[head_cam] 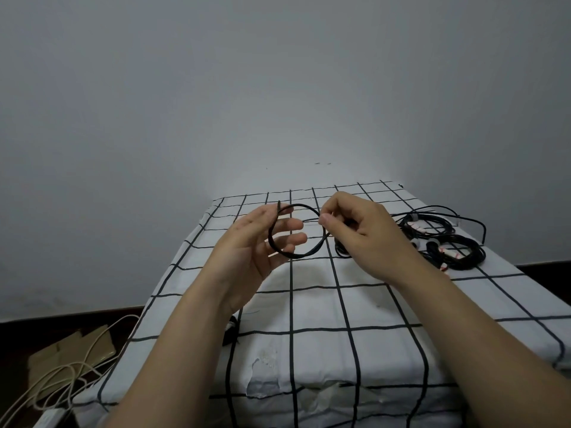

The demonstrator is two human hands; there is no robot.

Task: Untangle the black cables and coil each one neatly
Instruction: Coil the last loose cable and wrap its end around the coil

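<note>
A black cable loop (pixel 312 251) hangs in the air above the checked cloth. My left hand (pixel 256 245) is held flat with its fingers straight, and the loop passes around those fingers. My right hand (pixel 355 230) pinches the loop's right side between thumb and forefinger. From there the cable trails down toward the cloth behind my right hand. A pile of coiled black cables (pixel 445 242) with white and red tags lies on the cloth to the right of my right hand.
The table is covered by a white cloth with a black grid (pixel 324 307). A grey wall stands behind it. On the dark floor at lower left lie cardboard pieces (pixel 71 353) and beige cables (pixel 61 381). A small black item (pixel 231 332) hangs at the table's left edge.
</note>
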